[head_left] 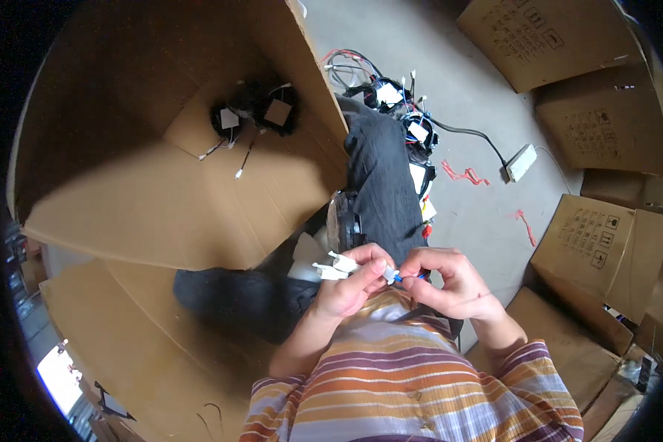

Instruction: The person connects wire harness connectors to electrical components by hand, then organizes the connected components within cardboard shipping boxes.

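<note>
1. Left hand (350, 283) pinched a white connector (387, 274), spare white plugs (335, 265) bunched in the palm.
2. Right hand (449, 283) pinched the blue wire (405, 278) at the connector, just above the striped shirt (412, 368).
3. Connector looked light, rigid; wire thin, limp. Best gripped near the tip.
4. Open box (199, 184) beyond the connector, left.

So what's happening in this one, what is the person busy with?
A person sitting on the floor holds a bunch of white connectors in the left hand, while the right hand pinches a thin blue wire at one of them, right in front of the chest. An open cardboard box on the left holds two black parts with wires. More black parts with wires lie on the floor beyond the knee.
</note>
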Demonstrator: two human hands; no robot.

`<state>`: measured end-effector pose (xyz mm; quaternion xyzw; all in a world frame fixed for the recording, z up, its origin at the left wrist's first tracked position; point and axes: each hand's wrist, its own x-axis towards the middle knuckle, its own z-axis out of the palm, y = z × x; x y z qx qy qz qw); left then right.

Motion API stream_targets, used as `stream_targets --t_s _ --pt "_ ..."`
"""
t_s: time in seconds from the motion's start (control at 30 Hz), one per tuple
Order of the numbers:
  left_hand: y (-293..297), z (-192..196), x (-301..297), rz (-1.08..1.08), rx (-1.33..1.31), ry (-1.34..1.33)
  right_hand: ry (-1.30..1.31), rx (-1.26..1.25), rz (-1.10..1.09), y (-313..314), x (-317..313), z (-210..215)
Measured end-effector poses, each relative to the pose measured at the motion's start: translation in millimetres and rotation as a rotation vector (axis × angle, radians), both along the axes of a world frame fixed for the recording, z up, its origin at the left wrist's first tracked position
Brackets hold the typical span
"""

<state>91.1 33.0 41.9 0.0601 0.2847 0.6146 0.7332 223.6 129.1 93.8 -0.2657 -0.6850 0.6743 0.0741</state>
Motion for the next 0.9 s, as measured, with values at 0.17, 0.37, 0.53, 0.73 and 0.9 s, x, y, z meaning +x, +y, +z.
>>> stream_targets --t_s 0.17,0.37,0.53,0.73,0.9 --pt "-6 13 5 0.055 -0.063 0.326 -0.058 0.119 -0.066 -5 1 7" --pt "-14 22 11 0.102 -0.016 0.749 -0.029 0.275 -0.181 -18 0 5" --pt "-20 32 18 0.208 0.030 0.896 0.025 0.204 -0.176 -22 4 9" --pt "-14 27 10 0.222 -0.087 0.317 0.138 -0.132 -0.102 -15 6 1" --pt "-10 59 1 0.132 0.040 0.201 0.242 -0.221 -0.005 -8 0 38"
